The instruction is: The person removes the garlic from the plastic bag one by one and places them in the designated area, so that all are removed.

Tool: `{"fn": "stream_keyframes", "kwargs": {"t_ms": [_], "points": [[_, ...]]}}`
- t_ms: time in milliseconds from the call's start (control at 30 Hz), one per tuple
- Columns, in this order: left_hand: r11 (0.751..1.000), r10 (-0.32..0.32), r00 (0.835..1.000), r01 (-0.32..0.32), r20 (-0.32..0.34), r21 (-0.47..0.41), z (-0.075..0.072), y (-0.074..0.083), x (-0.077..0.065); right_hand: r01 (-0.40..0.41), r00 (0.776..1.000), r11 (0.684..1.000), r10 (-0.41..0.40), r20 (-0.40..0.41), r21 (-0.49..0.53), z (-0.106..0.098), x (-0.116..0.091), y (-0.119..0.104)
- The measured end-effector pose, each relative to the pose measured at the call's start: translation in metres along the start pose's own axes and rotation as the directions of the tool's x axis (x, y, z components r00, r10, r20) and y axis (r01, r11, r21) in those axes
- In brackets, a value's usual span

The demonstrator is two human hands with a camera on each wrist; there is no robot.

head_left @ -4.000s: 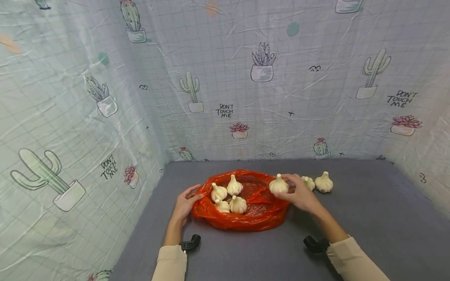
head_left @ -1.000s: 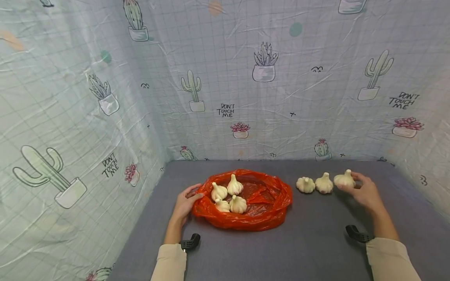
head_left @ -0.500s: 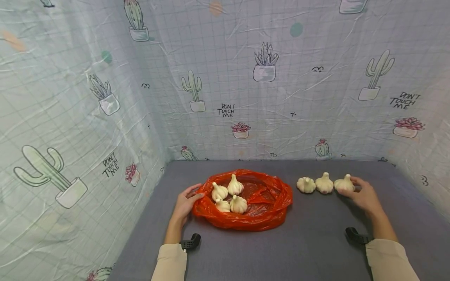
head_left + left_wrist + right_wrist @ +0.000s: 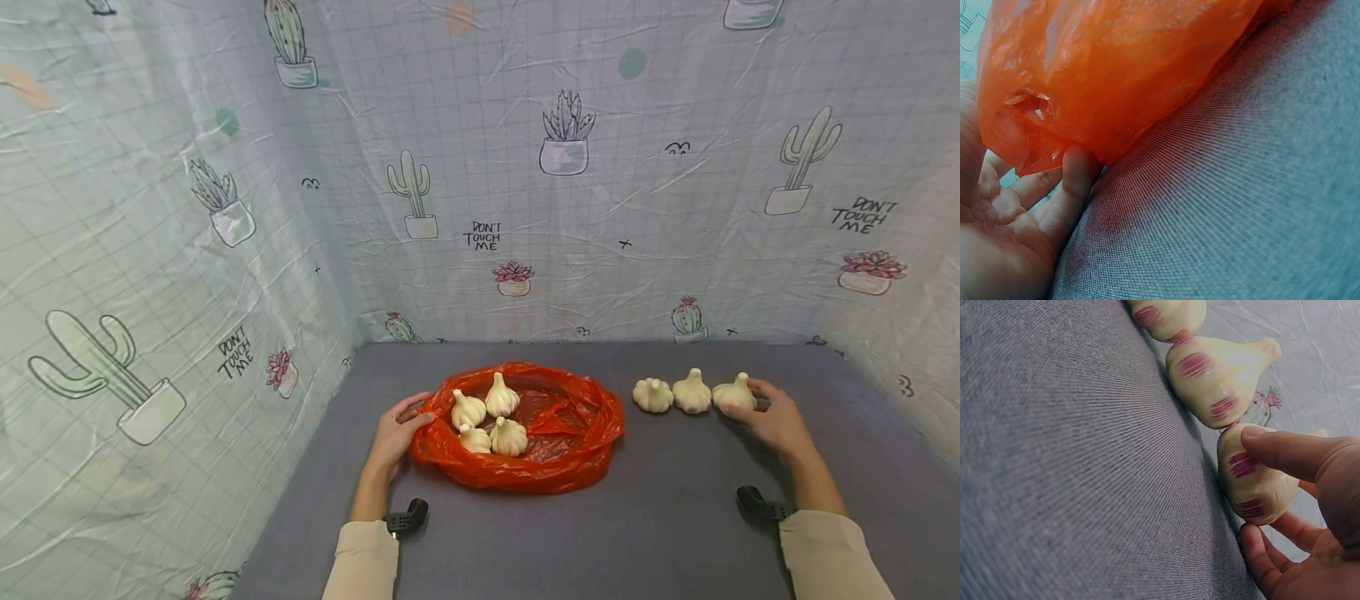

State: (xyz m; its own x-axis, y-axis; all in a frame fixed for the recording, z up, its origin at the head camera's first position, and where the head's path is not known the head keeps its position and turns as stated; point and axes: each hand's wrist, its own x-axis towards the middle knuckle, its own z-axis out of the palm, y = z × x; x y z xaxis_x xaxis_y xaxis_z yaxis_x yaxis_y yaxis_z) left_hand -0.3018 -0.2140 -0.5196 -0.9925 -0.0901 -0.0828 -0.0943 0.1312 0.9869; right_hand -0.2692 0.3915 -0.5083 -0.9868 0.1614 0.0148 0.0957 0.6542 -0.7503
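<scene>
On the grey tabletop sits a red plastic bag (image 4: 517, 475) with its mouth spread wide and several garlic bulbs (image 4: 501, 396) lying in its left part. My left hand (image 4: 393, 435) pinches the bag's left rim; in the left wrist view the thumb and fingers meet the thin orange-looking plastic (image 4: 1129, 69). To the right, my right hand (image 4: 780, 421) holds a garlic bulb (image 4: 733, 393) that stands on the table, thumb on its near side, other fingers behind and below. Purple streaks mark this bulb (image 4: 1244, 478) in the right wrist view.
Left of the held bulb, two more garlic bulbs, a middle one (image 4: 692, 392) and an end one (image 4: 652, 395), continue a close row. The grey table (image 4: 540, 542) ends at a cactus-printed curtain (image 4: 480, 300) behind and at both sides.
My right hand carried a garlic bulb from over the bag to the right end of the row, then lowered it onto the table. My left hand and the bag stay put.
</scene>
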Motion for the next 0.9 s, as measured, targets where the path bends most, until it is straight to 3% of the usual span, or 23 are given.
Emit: {"fn": "stream_keyframes", "kwargs": {"t_ms": [900], "points": [[1.0,0.004,1.0,-0.004,0.004,0.022,-0.0008,-0.001,0.0008,-0.012,0.998,1.0,0.01,0.055,0.02,-0.0081,-0.0036,-0.007]]}}
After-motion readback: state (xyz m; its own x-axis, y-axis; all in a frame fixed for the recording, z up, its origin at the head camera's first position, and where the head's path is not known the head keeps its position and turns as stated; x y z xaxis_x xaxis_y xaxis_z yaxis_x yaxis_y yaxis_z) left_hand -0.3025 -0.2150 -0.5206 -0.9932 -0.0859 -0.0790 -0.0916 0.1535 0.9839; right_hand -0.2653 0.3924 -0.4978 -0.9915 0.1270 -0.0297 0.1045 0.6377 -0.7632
